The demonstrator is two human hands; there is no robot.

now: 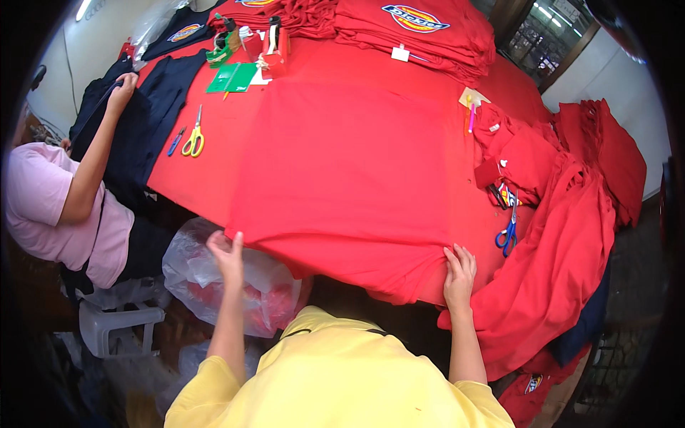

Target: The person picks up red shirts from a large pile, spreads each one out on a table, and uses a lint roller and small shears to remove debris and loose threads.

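Observation:
A wide red garment (pixel 342 164) lies spread over the red-covered table, its near edge sagging past the table's front. At that edge's left corner, my left hand (pixel 227 258) pinches the cloth between thumb and fingers. My right hand (pixel 460 277) grips the same edge at its right end, fingers bent over the fabric. Between the two hands the hem hangs in loose folds. Beside my right hand, blue-handled scissors (pixel 508 232) rest on the table near a heap of red garments (pixel 546 264).
Yellow-handled scissors (pixel 193 143), a blue snipper (pixel 175 142) and a green notebook (pixel 232 78) lie at left. Folded red garments (pixel 417 43) stand at the back. A co-worker (pixel 71 207) handles dark cloth (pixel 153 107). A plastic bag (pixel 214 282) sits below the table edge.

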